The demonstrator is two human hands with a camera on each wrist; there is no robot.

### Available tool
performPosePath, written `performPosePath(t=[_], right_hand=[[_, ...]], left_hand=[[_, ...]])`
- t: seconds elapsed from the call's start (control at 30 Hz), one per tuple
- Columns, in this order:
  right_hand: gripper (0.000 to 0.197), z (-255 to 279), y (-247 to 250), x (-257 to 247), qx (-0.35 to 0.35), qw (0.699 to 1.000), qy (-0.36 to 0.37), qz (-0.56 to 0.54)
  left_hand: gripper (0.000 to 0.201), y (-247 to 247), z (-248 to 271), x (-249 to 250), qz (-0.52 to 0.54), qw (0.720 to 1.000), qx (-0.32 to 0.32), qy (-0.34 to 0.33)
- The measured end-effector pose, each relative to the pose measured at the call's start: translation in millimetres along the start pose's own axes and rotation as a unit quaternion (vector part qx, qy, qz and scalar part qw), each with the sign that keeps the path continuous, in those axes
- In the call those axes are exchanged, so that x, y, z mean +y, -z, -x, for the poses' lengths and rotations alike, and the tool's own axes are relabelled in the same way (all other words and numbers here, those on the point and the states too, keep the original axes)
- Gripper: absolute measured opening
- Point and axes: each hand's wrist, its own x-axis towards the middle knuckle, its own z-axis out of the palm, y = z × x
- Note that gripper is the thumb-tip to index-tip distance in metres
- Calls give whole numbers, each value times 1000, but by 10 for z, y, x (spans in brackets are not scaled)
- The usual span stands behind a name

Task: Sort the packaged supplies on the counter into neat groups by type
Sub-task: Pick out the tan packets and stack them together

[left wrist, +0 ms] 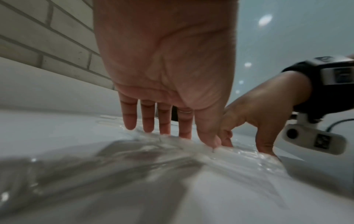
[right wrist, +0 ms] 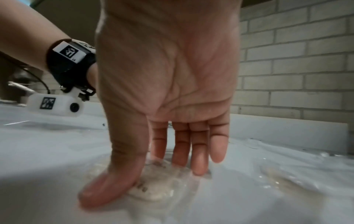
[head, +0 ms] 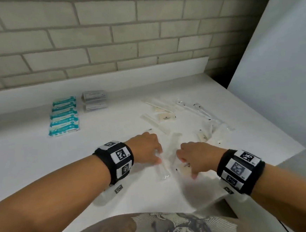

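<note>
Both hands are laid on the counter (head: 33,158) w/ fingers straight, nothing gripped. The left hand (head: 147,149) is pressed fingertips-down on a clear tube packet (head: 163,168); in the left wrist view its fingers (left wrist: 147,119) are spread narrowly and touch crinkled clear wrap. The right hand (head: 197,158) is flat on a small beige packet (right wrist: 159,189), thumb on one edge and fingers on the far side, per the right wrist view. The two hands are close together, approx. at the near middle of the counter.

Farther out, to the right, a loose scatter of clear packets (head: 181,113) is left unsorted: long tubes, small beige pieces, overlapping and at mixed angles. At the back left, a neat row of teal packs (head: 63,116) is already lined up, w/ a stack of grey-white sachets (head: 94,101) just beside it.

Judged progress: two groups done, the clear items still to be separated by type; roughly halfway, maybe less.
</note>
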Motion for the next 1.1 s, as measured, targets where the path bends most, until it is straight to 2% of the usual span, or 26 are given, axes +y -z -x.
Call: performPosePath(t=[0.23, 0.3, 0.37, 0.4, 0.5, 0.6, 0.67, 0.73, 0.83, 0.97, 1.1], right_hand=[[29, 15, 43, 182, 80, 987, -46, -131], [30, 46, 94, 435, 120, 972, -81, -183], [11, 111, 128, 760, 146, 955, -121, -228], [8, 133, 126, 894, 145, 950, -135, -243], [12, 199, 56, 1351, 122, 946, -140, -265], [14, 221, -1, 1708, 172, 928, -144, -298], [14, 204, -8, 1892, 186, 918, -154, -313], [14, 166, -14, 1989, 135, 930, -174, -295], [29, 75, -60, 1970, 51, 954, -171, -239], [60, -97, -158, 1778, 48, 952, -130, -274], [79, -200, -125, 1669, 50, 951, -122, -280]], left_hand=[[42, 59, -328, 90, 29, 996, 71, 55], [45, 161, -512, 132, 35, 993, 84, 75], [48, 278, -719, 156, 43, 990, 97, 95], [50, 330, -804, 143, 45, 989, 96, 106], [57, 447, -1153, 164, 44, 987, 61, 145], [62, 468, -1362, 209, 34, 982, 26, 183], [59, 435, -1428, 249, 31, 979, 28, 201], [54, 395, -1464, 265, 27, 975, 48, 218], [56, 339, -1502, 281, 29, 969, 63, 237], [57, 316, -1528, 356, 51, 962, 58, 261], [54, 341, -1527, 394, 123, 954, 50, 270]])
